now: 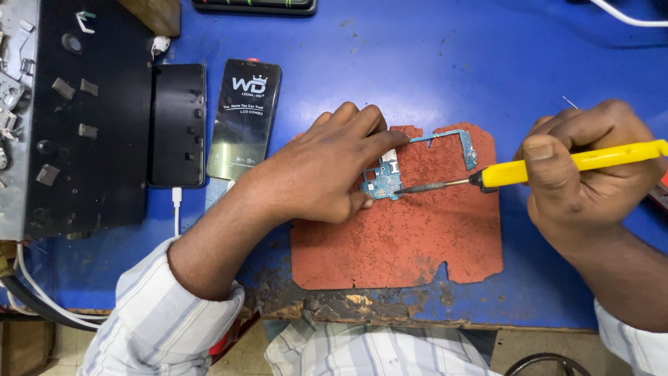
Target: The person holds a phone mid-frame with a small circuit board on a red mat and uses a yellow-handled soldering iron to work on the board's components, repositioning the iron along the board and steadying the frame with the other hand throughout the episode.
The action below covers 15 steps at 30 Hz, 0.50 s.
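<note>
Head view looks down on a blue worktable (pixel 431 56) with a worn front edge. At the far left stands a black metal box (pixel 83 118) with small grey parts on its top. Just beside it lies a black phone (pixel 177 125), with a white cable (pixel 177 209) plugged in its lower end. Next to this phone lies a second phone (pixel 245 118) with a dark glossy screen under a printed film. Near the middle, a rust-red mat (pixel 396 237) with ragged edges lies on the table. The left hand (pixel 323 170) rests on the mat, and its fingers press down a small blue circuit board (pixel 384 179), which lies in the upper part of the mat. A thin blue strip of the board runs to the right and bends down. The right hand (pixel 584 174) is clenched around a yellow soldering iron (pixel 570 163). The iron's dark metal tip touches the lower right edge of the board.
</note>
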Available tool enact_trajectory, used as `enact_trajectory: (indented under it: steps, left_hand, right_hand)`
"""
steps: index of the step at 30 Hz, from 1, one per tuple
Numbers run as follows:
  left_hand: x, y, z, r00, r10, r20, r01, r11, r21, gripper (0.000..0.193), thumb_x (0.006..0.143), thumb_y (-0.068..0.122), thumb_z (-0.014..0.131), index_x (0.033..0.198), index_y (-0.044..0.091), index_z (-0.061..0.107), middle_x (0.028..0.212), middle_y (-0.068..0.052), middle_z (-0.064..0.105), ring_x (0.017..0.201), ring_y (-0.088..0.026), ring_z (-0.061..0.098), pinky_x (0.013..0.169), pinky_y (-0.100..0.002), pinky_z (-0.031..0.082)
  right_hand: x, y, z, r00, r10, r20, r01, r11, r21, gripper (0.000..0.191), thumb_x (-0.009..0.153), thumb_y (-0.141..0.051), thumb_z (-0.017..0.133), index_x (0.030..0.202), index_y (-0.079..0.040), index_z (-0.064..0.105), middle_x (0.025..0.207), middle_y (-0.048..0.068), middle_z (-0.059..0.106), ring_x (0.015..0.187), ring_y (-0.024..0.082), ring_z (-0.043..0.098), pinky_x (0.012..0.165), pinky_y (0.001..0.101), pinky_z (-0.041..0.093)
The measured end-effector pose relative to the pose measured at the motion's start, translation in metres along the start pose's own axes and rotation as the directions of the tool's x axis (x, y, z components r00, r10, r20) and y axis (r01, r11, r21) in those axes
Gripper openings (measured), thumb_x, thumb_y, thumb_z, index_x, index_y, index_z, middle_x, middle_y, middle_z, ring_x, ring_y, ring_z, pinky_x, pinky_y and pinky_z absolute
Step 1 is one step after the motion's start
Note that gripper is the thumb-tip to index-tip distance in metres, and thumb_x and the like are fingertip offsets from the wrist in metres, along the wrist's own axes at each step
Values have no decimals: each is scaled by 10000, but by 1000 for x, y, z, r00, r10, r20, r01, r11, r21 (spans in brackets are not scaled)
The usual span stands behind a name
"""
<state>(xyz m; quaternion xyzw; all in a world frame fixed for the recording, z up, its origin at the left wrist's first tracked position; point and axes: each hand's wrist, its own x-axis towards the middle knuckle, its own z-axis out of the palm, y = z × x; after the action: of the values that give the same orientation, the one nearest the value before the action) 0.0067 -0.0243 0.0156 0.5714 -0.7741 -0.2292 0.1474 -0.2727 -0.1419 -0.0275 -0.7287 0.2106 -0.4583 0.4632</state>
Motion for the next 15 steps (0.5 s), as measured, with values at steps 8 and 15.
enact_trajectory:
  steps: [8, 15]
  left_hand:
    - [0, 0, 1, 1000, -1, -17, 1, 1000, -5, 886, 601, 167, 875, 1420, 81, 546, 1186, -103, 550, 1079, -323, 521, 901, -453, 458]
    - [0, -1, 1, 999, 12, -30, -12, 1000, -11, 895, 599, 164, 873, 1426, 75, 542, 1179, -102, 551, 1070, -320, 524, 894, -449, 462]
  right_hand:
    - [0, -1, -1, 1000, 1, 15, 0, 1000, -16, 297, 1129, -143, 697, 970, -40, 468, 722, 84, 604, 591, 107, 581, 590, 241, 512]
    - [3, -1, 1, 1000, -12, -3, 12, 1000, 27, 290, 1114, -157, 712, 985, -57, 473, 698, 72, 593, 566, 97, 572, 580, 242, 517]
